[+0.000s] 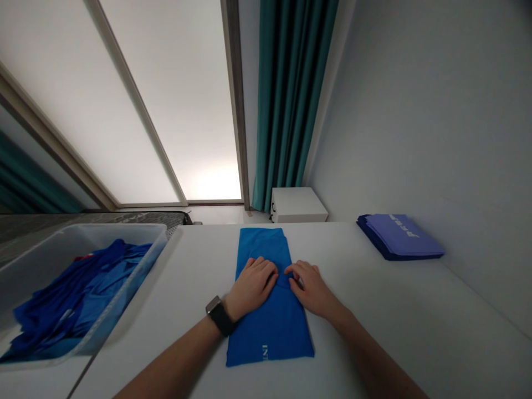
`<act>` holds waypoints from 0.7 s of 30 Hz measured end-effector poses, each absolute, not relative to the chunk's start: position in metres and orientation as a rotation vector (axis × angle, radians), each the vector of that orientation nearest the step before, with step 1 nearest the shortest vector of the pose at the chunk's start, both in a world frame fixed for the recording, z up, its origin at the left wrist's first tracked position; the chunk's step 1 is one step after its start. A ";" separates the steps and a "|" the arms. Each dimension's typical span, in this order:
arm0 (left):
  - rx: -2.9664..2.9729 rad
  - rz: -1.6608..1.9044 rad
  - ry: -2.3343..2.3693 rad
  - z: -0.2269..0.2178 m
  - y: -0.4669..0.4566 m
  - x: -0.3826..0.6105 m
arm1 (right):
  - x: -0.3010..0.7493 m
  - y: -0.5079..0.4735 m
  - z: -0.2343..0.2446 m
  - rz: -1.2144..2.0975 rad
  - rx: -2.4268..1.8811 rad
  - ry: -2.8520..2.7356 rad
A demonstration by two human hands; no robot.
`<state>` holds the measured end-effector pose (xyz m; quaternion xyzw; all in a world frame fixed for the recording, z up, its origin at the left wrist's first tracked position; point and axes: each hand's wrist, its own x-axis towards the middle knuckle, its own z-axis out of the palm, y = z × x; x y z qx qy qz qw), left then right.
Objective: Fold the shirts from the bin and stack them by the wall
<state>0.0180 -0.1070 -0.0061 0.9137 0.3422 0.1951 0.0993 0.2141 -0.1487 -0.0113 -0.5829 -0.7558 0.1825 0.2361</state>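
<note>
A folded blue garment (279, 327) lies lengthwise in front of me on the white table, a long narrow rectangle with pale printed letters near its close edge. Palm down on its middle rests my left hand (254, 281), fingers laid on the cloth and nothing held; a dark watch is on that wrist. At the garment's right edge, my right hand (310, 285) touches the fabric with bent fingers. Its thumb and index finger look slightly apart. The cloth under both hands is hidden.
On the left stands a translucent plastic bin (160, 235) with crumpled blue clothes (89, 293) inside. Folded purple and navy garments (403, 235) lie stacked at the table's far right, by the wall. Beyond the table (199, 266) is a white cabinet (297, 205) near a teal curtain (293, 100).
</note>
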 end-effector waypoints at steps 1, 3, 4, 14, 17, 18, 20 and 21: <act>2.705 0.580 1.003 -0.006 -0.107 0.018 | 0.214 -0.148 -0.012 0.508 -1.604 -2.062; 2.714 0.581 0.986 -0.006 -0.108 0.018 | 0.214 -0.147 -0.013 0.501 -1.627 -2.031; 2.721 0.577 0.980 -0.006 -0.108 0.018 | 0.214 -0.146 -0.014 0.485 -1.643 -2.017; 2.781 0.477 0.897 0.001 -0.109 0.018 | 0.216 -0.146 -0.013 0.407 -1.680 -2.054; 2.765 0.480 0.906 0.000 -0.109 0.018 | 0.217 -0.145 -0.015 0.427 -1.695 -2.033; 2.754 0.483 0.913 0.000 -0.109 0.018 | 0.217 -0.144 -0.015 0.443 -1.705 -2.012; 2.727 0.493 0.935 -0.002 -0.109 0.018 | 0.217 -0.143 -0.016 0.480 -1.725 -1.969; 2.712 0.501 0.947 -0.003 -0.109 0.019 | 0.217 -0.143 -0.017 0.492 -1.734 -1.951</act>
